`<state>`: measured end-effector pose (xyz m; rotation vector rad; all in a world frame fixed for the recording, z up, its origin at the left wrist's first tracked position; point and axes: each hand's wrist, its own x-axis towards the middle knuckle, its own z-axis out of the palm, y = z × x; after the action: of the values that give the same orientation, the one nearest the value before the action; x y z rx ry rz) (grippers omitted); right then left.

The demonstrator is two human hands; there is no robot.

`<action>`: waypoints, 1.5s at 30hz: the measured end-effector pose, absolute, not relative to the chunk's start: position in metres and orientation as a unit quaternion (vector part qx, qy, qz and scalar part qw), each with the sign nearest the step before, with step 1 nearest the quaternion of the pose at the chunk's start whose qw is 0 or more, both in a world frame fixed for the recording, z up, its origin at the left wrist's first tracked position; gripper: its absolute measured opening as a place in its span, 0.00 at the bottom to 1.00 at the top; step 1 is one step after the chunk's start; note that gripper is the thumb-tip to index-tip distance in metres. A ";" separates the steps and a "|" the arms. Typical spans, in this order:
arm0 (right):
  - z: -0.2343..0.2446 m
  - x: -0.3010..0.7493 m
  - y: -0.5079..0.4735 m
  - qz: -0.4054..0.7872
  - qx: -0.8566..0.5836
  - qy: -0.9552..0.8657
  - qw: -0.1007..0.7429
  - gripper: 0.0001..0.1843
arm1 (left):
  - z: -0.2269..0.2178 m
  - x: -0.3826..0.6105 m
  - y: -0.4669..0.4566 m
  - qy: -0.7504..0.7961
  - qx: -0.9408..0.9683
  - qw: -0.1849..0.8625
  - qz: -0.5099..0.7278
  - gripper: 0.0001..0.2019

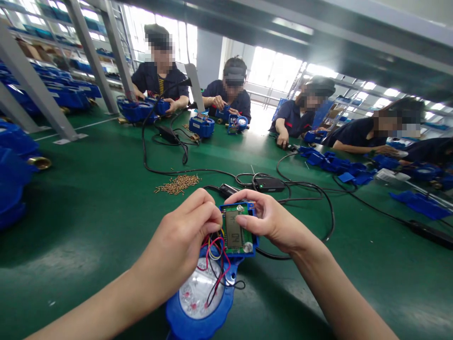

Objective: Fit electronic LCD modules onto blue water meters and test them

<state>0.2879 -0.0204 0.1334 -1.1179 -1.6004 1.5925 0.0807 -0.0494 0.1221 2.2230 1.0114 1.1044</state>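
Both my hands grip a green circuit board point(234, 229) with a grey display, set in a blue frame. My left hand point(184, 236) pinches its left edge, where red, black and yellow wires point(215, 264) come out. My right hand point(265, 219) pinches its top right edge. The wires run down into a blue water meter body point(198, 302) with a clear round dial face, which lies on the green table point(106, 226) just under my hands.
A heap of small brass screws point(179, 184) lies ahead on the left. A black adapter box point(269, 184) with looping black cables sits just beyond my hands. Several people in dark blue work at the far side among blue meter parts point(201, 126). Blue meters point(14, 170) line the left edge.
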 end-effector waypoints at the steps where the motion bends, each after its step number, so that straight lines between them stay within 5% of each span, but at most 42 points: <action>1: 0.134 0.288 -0.021 0.595 -0.428 -0.606 0.309 0.22 | 0.122 0.079 -0.048 0.376 0.810 0.229 0.387 0.13; 10: 0.142 0.288 -0.022 0.586 -0.434 -0.611 0.310 0.20 | 0.122 0.062 -0.037 0.392 0.814 0.301 0.303 0.10; 20: 0.141 0.279 -0.027 0.512 -0.465 -0.647 0.321 0.12 | 0.113 0.074 -0.043 0.412 0.796 0.259 0.361 0.11; 33: 0.130 0.284 -0.023 0.609 -0.419 -0.571 0.356 0.22 | 0.117 0.068 -0.045 0.430 0.769 0.365 0.301 0.11; 45: 0.129 0.284 -0.026 0.592 -0.422 -0.587 0.354 0.20 | 0.122 0.066 -0.042 0.417 0.760 0.402 0.294 0.12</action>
<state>0.2842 -0.0262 0.1289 -1.0919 -1.5186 1.5311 0.0658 -0.0421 0.1222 1.9209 1.0533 0.7441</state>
